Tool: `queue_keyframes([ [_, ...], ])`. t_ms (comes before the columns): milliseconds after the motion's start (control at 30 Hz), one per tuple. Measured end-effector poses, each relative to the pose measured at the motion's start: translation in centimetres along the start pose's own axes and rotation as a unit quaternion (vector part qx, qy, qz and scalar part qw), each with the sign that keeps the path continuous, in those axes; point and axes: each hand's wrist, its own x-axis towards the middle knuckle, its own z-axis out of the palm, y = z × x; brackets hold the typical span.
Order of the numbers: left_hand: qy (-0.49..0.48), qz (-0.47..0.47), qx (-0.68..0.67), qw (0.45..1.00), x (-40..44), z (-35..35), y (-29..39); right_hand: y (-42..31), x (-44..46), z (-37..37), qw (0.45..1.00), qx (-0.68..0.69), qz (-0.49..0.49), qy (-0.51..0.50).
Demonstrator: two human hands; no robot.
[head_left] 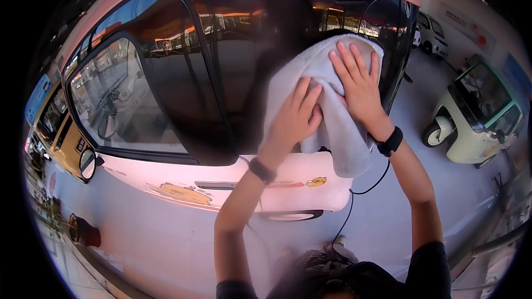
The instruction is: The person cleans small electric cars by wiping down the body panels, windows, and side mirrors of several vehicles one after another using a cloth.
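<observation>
A large pale grey cloth (318, 61) lies against the dark side window (244, 72) of a pink vehicle, and its lower part hangs in folds. My right hand (359, 86) holds the upper right part of the cloth to the glass, its fingers stretched and a little apart. Lower and to the left, my left hand (293, 119) holds the cloth by a fold, with fingers partly bent; what lies under its palm is hidden. Both wrists wear dark bands. Below the window runs the pink body panel (177, 180), with a dark door handle (216, 185) and cartoon stickers.
A black cable (346, 218) runs down from the vehicle's rear corner to the floor. To the right stands a pale green three-wheeler (471, 116), with a white car (432, 36) behind. At left are a side mirror (87, 163), a tan vehicle (61, 133) and a plant pot (84, 231).
</observation>
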Motion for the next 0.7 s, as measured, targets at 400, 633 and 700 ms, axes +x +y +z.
queue_keyframes([
  [400,0.045,0.171,0.137,0.975,12.5,-8.9,-4.3,2.8,12.0,-3.7,0.993,-0.038,-0.076,0.084],
  [633,0.047,0.121,0.279,0.951,11.6,-9.8,-4.6,0.0,13.2,-3.0,0.992,0.011,-0.083,0.095],
  [700,0.047,0.105,0.301,0.947,10.0,-9.8,-5.0,-1.5,12.6,-2.1,0.992,0.029,-0.084,0.094],
])
